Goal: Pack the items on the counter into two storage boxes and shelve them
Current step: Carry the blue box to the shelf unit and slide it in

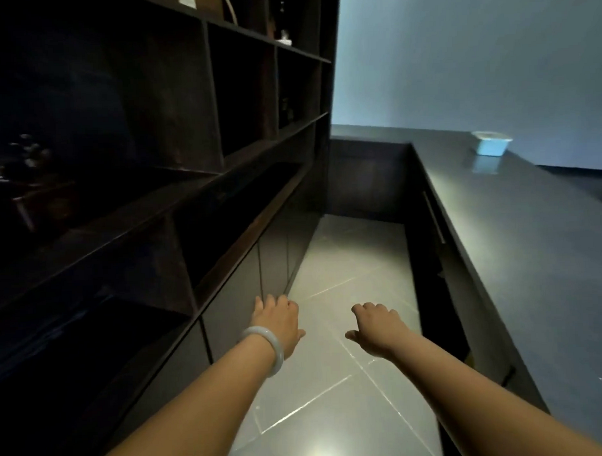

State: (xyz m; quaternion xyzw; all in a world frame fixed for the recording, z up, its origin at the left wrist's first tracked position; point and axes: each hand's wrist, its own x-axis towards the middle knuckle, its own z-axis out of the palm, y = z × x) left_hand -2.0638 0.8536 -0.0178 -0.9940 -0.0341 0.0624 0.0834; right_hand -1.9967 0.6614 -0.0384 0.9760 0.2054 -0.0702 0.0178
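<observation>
Blue box (pixel 491 146) sits on the counter (pixel 532 254), well ahead and right of the right hand (pixel 378 331). Both hands hang loosely curled, holding nothing; cabinet doors (pixel 234 315) stand just beside the left hand (pixel 279 320).

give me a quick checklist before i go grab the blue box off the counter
1. Left hand free: ok, it holds nothing.
2. Right hand free: ok, it holds nothing.
3. Blue box within reach: not ok, it stands far along the counter, well beyond both hands.
4. Box lid closed: cannot tell, a lid seems to be on, but it is too far off to judge.
5. Floor on the way: ok, nothing lies on the tiles in view.
6. Free slot in the shelf unit: cannot tell, the compartments are too dark.
</observation>
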